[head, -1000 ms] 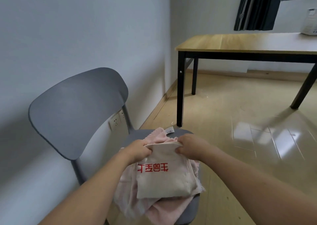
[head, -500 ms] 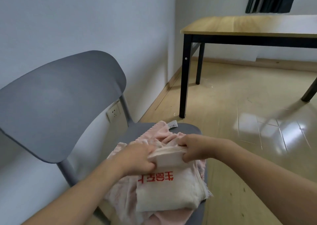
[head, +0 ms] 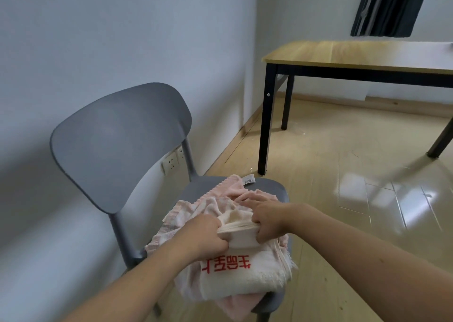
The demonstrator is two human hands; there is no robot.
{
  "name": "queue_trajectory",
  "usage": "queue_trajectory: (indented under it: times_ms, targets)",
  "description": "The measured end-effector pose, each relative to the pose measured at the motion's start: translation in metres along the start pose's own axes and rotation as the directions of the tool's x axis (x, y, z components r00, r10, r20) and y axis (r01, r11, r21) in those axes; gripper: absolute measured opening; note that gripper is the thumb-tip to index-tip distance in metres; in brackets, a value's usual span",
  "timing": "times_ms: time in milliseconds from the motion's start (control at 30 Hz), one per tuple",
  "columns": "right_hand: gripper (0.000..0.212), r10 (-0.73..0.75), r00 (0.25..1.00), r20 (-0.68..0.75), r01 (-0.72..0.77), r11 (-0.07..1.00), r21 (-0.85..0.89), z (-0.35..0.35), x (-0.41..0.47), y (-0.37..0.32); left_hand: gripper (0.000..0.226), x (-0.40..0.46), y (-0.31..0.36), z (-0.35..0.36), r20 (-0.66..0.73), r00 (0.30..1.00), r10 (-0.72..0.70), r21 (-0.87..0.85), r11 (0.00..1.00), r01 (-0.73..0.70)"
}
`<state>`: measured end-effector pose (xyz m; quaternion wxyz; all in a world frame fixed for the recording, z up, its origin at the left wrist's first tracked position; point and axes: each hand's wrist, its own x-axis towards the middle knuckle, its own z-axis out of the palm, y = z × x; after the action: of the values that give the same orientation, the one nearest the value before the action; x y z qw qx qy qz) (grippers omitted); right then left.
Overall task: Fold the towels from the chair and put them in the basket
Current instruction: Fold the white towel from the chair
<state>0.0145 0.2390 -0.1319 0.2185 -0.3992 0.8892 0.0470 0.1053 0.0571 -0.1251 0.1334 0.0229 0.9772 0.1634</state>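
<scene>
A cream terry towel (head: 245,276) with red printed characters lay folded on top of a heap of pale pink towels (head: 213,204) on the seat of a grey moulded plastic chair (head: 117,145), toward the seat's front edge. The left hand (head: 203,236) gripped the left end of the cream towel's thick folded upper edge, its fingers curled round the layers. The right hand (head: 267,216) pinched the right end of the same edge between thumb and curled fingers, while one or two fingers stretched out over the pink cloth behind. Both forearms reached in from the bottom of the view. A white label (head: 248,180) stuck out from the pink heap at the seat's back edge. The chair stood just beside a pale wall carrying white sockets (head: 172,162). Well apart, a wooden table with black legs (head: 343,52) stood on the glossy light floor (head: 355,174), under a dark curtain (head: 387,5). No basket showed in the view.
</scene>
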Motion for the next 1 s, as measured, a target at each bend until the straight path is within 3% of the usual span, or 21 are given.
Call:
queue_trajectory:
  times_ms: [100,200,267,433,500,567,600,667,733,767,800,867,900,933,1000]
  targets:
    - [0.031,0.036,0.999,-0.031,-0.032,0.992,0.121,-0.004,-0.001,0.004,0.028,-0.01,0.001,-0.012,-0.131,0.95,0.282,0.288,0.928,-0.236]
    - [0.032,0.04,0.998,-0.051,-0.028,0.977,0.214,-0.015,-0.018,-0.003,0.026,-0.026,-0.001,-0.023,-0.122,0.866,0.484,0.258,0.858,-0.444]
    - [0.023,0.011,0.995,-0.094,0.007,0.983,0.185,-0.026,-0.035,-0.01,0.024,-0.033,-0.006,-0.03,-0.14,0.826,0.545,0.284,0.822,-0.494]
    - [0.008,0.052,0.971,-0.231,-0.004,0.979,0.203,-0.068,-0.085,-0.024,0.033,-0.047,0.002,-0.071,-0.238,0.85,0.469,0.333,0.862,-0.382]
    - [0.006,0.056,0.933,-0.355,-0.018,0.994,0.108,-0.083,-0.103,-0.032,0.031,-0.054,0.013,-0.087,-0.309,0.839,0.448,0.386,0.865,-0.32]
    - [0.024,0.026,0.88,-0.474,-0.005,0.999,0.046,-0.09,-0.117,-0.038,0.035,-0.058,0.02,-0.098,-0.382,0.841,0.383,0.313,0.91,-0.273]
    - [0.035,0.019,0.874,-0.485,0.009,0.998,0.055,-0.09,-0.123,-0.042,0.039,-0.063,0.024,-0.103,-0.362,0.874,0.325,0.225,0.94,-0.257]
    - [0.059,0.065,0.935,-0.349,0.002,0.982,0.188,-0.085,-0.132,-0.052,0.036,-0.071,0.033,-0.109,-0.163,0.956,0.244,0.086,0.969,-0.232]
    - [0.071,0.139,0.981,-0.138,-0.085,0.936,0.341,-0.078,-0.137,-0.061,0.024,-0.076,0.036,-0.106,0.022,0.976,0.215,0.101,0.971,-0.217]
    - [0.066,0.162,0.983,-0.085,-0.123,0.929,0.349,-0.078,-0.139,-0.064,0.021,-0.08,0.036,-0.105,-0.016,0.974,0.225,0.152,0.964,-0.22]
    - [0.053,0.193,0.972,-0.136,-0.146,0.944,0.296,-0.08,-0.14,-0.064,0.019,-0.08,0.032,-0.103,-0.178,0.94,0.291,0.234,0.94,-0.247]
    - [0.026,0.216,0.855,-0.471,-0.198,0.976,0.089,-0.09,-0.139,-0.063,0.018,-0.075,0.024,-0.099,-0.495,0.744,0.45,0.379,0.882,-0.281]
    - [0.021,0.176,0.778,-0.603,-0.234,0.972,-0.017,-0.092,-0.137,-0.062,0.016,-0.075,0.022,-0.099,-0.516,0.717,0.469,0.368,0.877,-0.309]
    - [0.021,0.143,0.77,-0.622,-0.264,0.959,-0.107,-0.093,-0.137,-0.065,0.014,-0.078,0.023,-0.1,-0.443,0.787,0.429,0.29,0.899,-0.327]
    - [0.026,0.197,0.922,-0.335,-0.254,0.958,-0.134,-0.087,-0.132,-0.074,0.018,-0.085,0.027,-0.099,-0.095,0.965,0.243,0.065,0.969,-0.238]
